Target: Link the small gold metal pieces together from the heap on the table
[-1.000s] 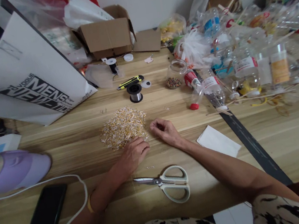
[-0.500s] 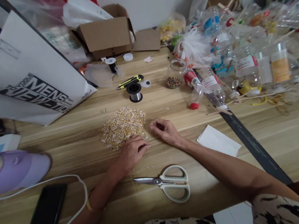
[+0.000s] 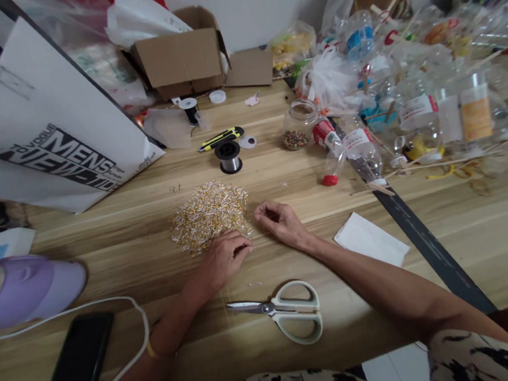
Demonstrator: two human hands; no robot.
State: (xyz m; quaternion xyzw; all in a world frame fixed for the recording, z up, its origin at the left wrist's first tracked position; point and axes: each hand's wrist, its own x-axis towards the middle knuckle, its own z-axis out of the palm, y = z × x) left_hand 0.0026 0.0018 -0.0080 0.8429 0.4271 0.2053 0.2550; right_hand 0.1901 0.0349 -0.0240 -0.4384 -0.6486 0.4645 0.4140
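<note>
A heap of small gold and silver metal pieces (image 3: 209,213) lies on the wooden table. My left hand (image 3: 226,257) rests at the heap's lower right edge, its fingers pinched together; whatever is between them is too small to make out. Just right of the heap, my right hand (image 3: 282,224) is curled with thumb and forefinger together, and its contents cannot be made out. Below the hands lie scissors (image 3: 277,313) with white handles and slightly parted blades. A few tiny pieces (image 3: 255,284) sit above the scissors.
Behind the heap are a wire spool (image 3: 229,158), a yellow-black cutter (image 3: 220,138) and a bead jar (image 3: 295,130). Plastic bottles (image 3: 362,149) crowd the right. White paper (image 3: 370,240) lies right of my right forearm; a phone (image 3: 72,377) and white cable (image 3: 145,340) are at lower left.
The fingertips of my left hand have shifted very slightly. My right hand, the heap and the scissors look the same.
</note>
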